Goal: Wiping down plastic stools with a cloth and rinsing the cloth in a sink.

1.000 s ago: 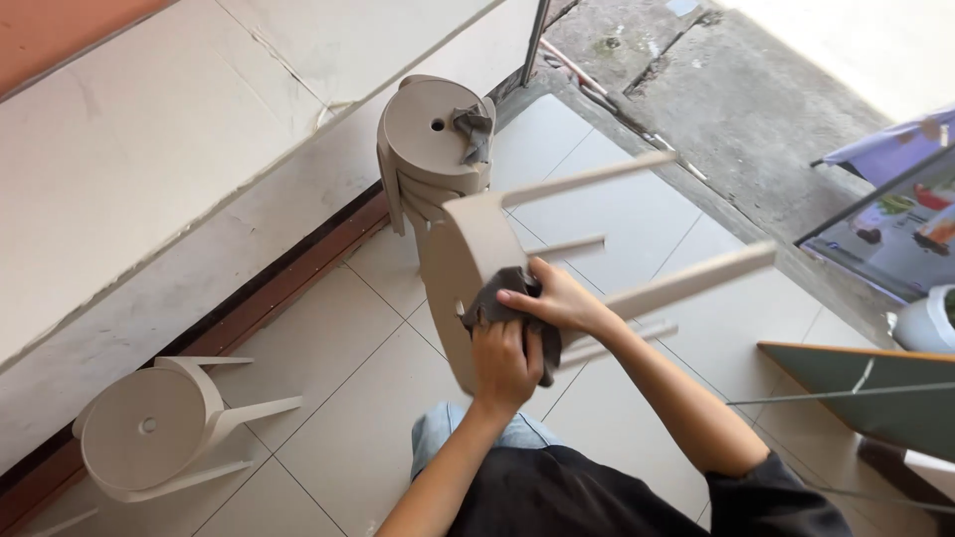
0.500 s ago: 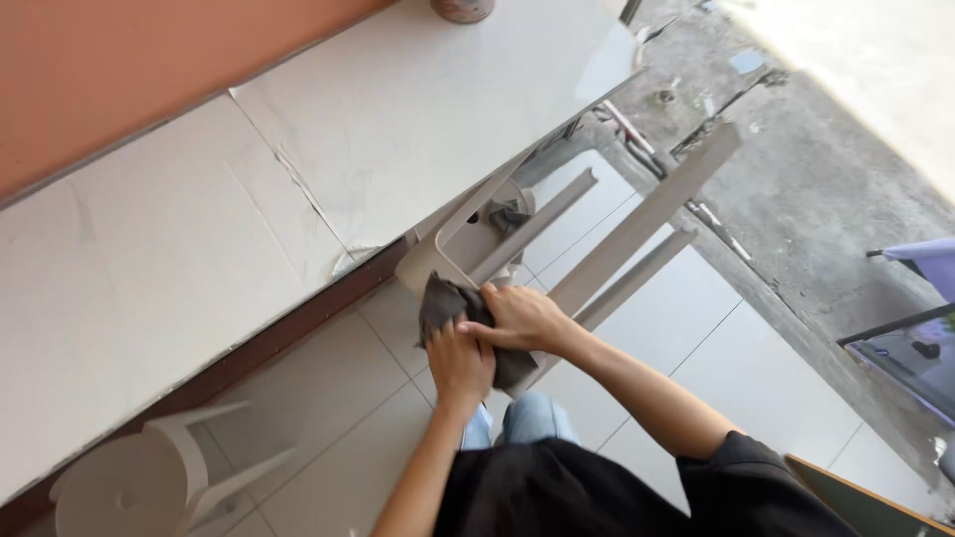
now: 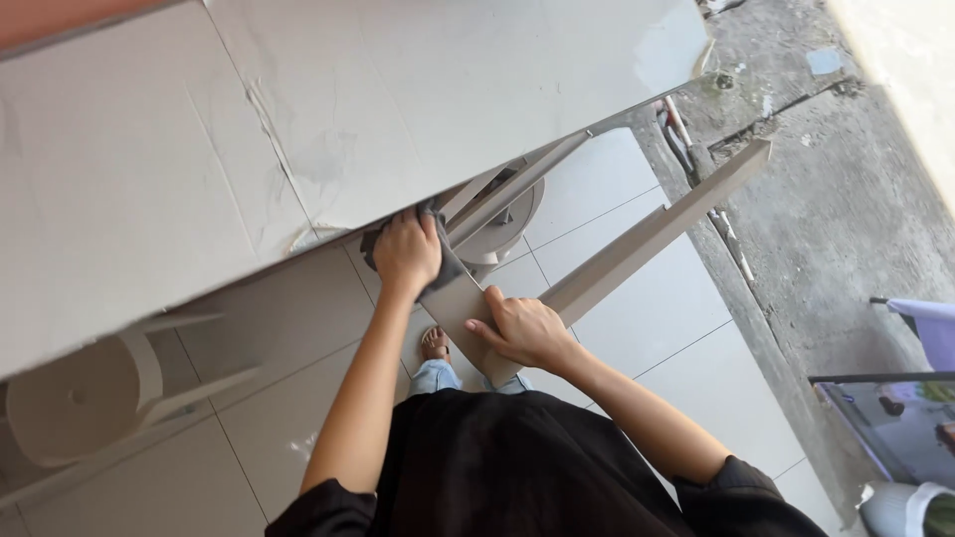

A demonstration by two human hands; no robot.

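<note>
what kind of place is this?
Probably a tiled porch or shopfront edge, half outdoors. Pale floor tiles run up to a rough concrete strip in sunlight; a tiled wall is alongside. The left hand presses a grey cloth on a beige plastic stool; another stool lies nearby.

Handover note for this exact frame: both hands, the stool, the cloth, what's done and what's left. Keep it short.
Left hand: pressing a grey cloth on the seat of the tipped beige stool.
Right hand: flat grip on the seat's near edge, steadying it.
Stool legs point away over the floor tiles. A second stool lies on its side at left.
Done: cloth is on the seat. Left: how much is wiped can't be told.
</note>
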